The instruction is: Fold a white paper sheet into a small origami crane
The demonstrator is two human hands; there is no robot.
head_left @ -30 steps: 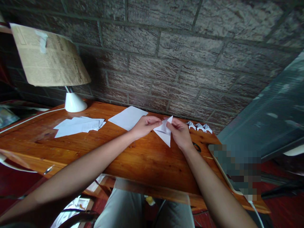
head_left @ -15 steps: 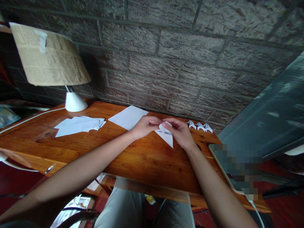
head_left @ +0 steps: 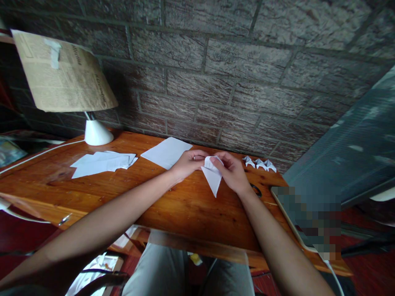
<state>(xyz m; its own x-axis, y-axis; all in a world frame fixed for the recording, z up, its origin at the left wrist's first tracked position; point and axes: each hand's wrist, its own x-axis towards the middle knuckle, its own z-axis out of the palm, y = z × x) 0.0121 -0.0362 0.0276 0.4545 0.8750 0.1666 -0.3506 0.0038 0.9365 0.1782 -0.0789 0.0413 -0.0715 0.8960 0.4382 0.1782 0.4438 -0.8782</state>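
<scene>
A partly folded piece of white paper [head_left: 212,178] is held above the desk, its pointed end hanging down toward me. My left hand [head_left: 190,163] pinches its upper left edge; a ring shows on one finger. On the other side my right hand [head_left: 231,169] grips the paper, thumb pressed on the front near the fold. The fingertips behind the paper are hidden. To the right, along the back of the desk, stand several small folded paper shapes [head_left: 259,164] in a row. Behind my left hand lies a flat stack of white paper [head_left: 168,152].
Loose paper pieces [head_left: 103,162] lie at the left of the wooden desk [head_left: 197,218]. A lamp [head_left: 98,132] with a newspaper shade stands behind them. By my right wrist is a dark ring-shaped handle [head_left: 256,190]; a tablet-like device [head_left: 296,222], partly blurred, lies at the right edge.
The folded paper has turned so its point hangs more directly down and slightly left. My right hand has shifted a little left, uncovering more of the dark handle.
</scene>
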